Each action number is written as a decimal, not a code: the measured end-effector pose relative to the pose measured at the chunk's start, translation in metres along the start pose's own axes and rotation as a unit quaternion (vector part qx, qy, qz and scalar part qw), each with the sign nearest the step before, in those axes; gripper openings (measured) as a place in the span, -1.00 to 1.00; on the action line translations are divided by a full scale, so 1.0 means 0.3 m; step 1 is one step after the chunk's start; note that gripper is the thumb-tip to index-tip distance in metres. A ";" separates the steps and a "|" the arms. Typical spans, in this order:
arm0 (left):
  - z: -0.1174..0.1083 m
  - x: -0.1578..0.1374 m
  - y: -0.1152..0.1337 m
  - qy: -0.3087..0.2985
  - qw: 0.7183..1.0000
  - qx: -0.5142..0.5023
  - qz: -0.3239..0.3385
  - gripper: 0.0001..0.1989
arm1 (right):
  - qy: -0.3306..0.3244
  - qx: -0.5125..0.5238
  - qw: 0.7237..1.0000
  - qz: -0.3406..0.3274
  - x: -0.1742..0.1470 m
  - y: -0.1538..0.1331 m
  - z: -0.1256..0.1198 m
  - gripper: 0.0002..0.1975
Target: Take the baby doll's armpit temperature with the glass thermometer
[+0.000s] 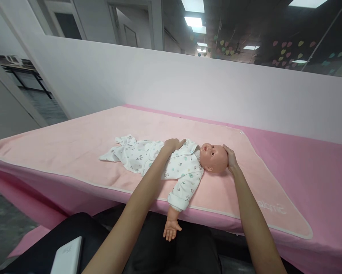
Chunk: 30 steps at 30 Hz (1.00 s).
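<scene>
A baby doll (213,158) lies on its back on a peach blanket (82,133), its head to the right. It wears a white printed outfit (185,165) whose empty-looking leg ends trail to the left. One doll arm hangs over the front edge, its small hand (171,229) palm up. My left hand (173,144) rests on the doll's chest, fingers stretched out; part of them is hidden. Cupped round the crown of the doll's head is my right hand (230,158), with its fingers against the scalp. The doll's other arm is hard to make out.
Pink cloth (310,163) covers the table under the blanket. A white partition wall (205,89) with glass above it runs along the back. On my lap at lower left is a white flat device (66,257). A doorway (25,76) stands at far left.
</scene>
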<state>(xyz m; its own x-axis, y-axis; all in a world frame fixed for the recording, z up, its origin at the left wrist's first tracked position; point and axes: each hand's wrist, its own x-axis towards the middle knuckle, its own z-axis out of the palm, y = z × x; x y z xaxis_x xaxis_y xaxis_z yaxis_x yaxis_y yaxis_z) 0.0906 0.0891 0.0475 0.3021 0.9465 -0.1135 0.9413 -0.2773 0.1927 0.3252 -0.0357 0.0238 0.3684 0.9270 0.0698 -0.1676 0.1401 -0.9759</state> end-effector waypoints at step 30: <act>-0.001 -0.005 -0.001 0.005 1.000 0.000 0.004 -0.28 | -0.099 0.029 0.990 0.094 -0.024 -0.012 0.000 -0.57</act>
<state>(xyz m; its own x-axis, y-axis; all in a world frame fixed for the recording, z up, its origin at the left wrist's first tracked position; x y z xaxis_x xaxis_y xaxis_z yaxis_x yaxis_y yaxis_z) 0.0898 0.0879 0.0478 0.3082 0.9458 -0.1026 0.9387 -0.2849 0.1942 0.3232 -0.0429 0.0268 0.1407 0.9877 -0.0677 -0.2710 -0.0274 -0.9622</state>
